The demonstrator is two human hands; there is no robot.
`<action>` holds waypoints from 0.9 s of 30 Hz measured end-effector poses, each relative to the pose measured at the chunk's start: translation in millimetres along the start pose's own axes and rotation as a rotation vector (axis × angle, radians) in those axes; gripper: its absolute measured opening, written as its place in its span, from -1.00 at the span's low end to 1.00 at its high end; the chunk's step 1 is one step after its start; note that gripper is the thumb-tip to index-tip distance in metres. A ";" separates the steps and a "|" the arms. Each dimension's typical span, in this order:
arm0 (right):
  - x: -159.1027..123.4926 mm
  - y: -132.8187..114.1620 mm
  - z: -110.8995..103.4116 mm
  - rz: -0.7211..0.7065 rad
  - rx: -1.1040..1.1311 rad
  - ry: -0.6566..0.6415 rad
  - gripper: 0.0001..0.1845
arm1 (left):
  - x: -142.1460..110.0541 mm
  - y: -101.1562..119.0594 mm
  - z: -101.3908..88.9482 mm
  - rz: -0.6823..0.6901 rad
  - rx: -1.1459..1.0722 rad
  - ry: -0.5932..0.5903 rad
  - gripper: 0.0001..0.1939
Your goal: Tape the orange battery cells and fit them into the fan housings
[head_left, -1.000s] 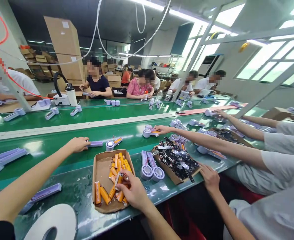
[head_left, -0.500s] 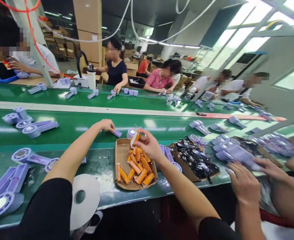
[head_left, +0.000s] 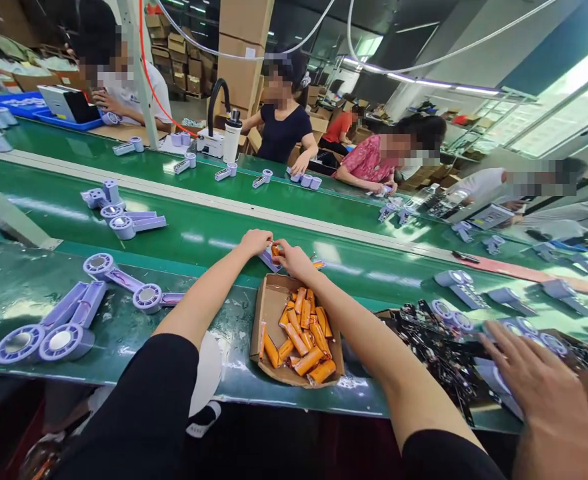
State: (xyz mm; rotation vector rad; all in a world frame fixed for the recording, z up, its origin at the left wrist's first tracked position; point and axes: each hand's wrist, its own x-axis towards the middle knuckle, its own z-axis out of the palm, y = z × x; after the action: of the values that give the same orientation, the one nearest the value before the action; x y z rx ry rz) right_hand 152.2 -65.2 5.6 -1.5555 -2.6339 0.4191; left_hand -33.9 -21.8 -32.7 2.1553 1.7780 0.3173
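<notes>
Out over the green belt, my left hand (head_left: 257, 241) is closed on a lilac handheld-fan housing (head_left: 271, 261). My right hand (head_left: 293, 259) meets it there, pinching an orange-wrapped battery (head_left: 275, 251) at the housing; whether it sits inside is hidden by my fingers. Below my right wrist stands a shallow cardboard tray (head_left: 273, 303) with a pile of orange batteries (head_left: 307, 333). A bit of orange and lilac (head_left: 319, 265) shows just beyond my right wrist, mostly covered.
Several lilac fan housings (head_left: 64, 341) lie at left, more (head_left: 124, 225) on the belt. A white roll (head_left: 209, 373) is partly behind my left sleeve. At right are black parts (head_left: 439, 347) and a co-worker's hand (head_left: 539, 373). Other people sit across the line.
My right hand has brought the battery from above the tray over to the housing in my left hand. Both hands are now together. The view has turned rightward-tilted, shifting the scene.
</notes>
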 end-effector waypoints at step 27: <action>1.8 34.7 -8.9 0.024 -0.173 -0.225 -0.61 | 9.3 33.2 6.4 -0.041 -0.029 0.042 -0.61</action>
State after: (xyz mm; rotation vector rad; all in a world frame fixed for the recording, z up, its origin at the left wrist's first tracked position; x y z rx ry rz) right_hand 182.5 -46.0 5.1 -1.6819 -2.8928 0.3983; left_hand 0.4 -19.0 -26.2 2.1046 1.8262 0.3787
